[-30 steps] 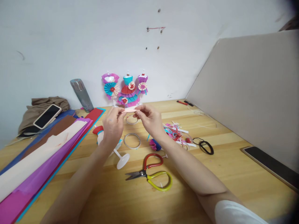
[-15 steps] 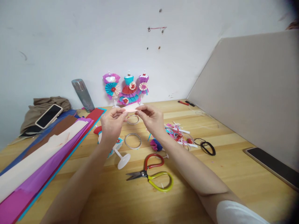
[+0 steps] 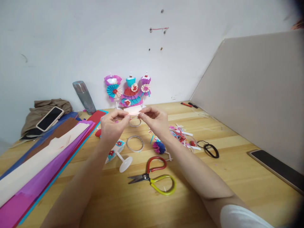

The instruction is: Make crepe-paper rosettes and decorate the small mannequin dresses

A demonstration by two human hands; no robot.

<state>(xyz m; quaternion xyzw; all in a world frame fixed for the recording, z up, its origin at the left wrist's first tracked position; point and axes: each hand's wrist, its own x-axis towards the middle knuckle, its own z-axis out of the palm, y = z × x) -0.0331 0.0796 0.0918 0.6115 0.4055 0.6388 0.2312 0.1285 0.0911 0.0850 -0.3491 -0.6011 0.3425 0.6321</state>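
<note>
A pale pink strip of paper [image 3: 133,110] is stretched between my two hands above the table. My left hand [image 3: 114,123] pinches its left end between thumb and fingers, and my right hand [image 3: 155,122] pinches the right end. Below the paper lie two rings, a nearer metal ring [image 3: 135,143] and a farther one partly behind my fingers. A small dress-form stand [image 3: 124,164] with a white base lies on its side by my left wrist, partly hidden by it. Scissors [image 3: 149,178] with one red and one yellow handle rest open on the table nearer me.
Coloured paper sheets [image 3: 47,155] are stacked at left, with a phone [image 3: 50,118] and a bottle [image 3: 84,97] behind. Decorated paper dresses [image 3: 130,91] stand against the wall. Paper scraps [image 3: 181,134], a black hair tie [image 3: 211,150] and another phone [image 3: 275,169] lie at right.
My hands have spread slightly apart, and more of the pale paper's face shows between them. The scissors and rings have stayed in place.
</note>
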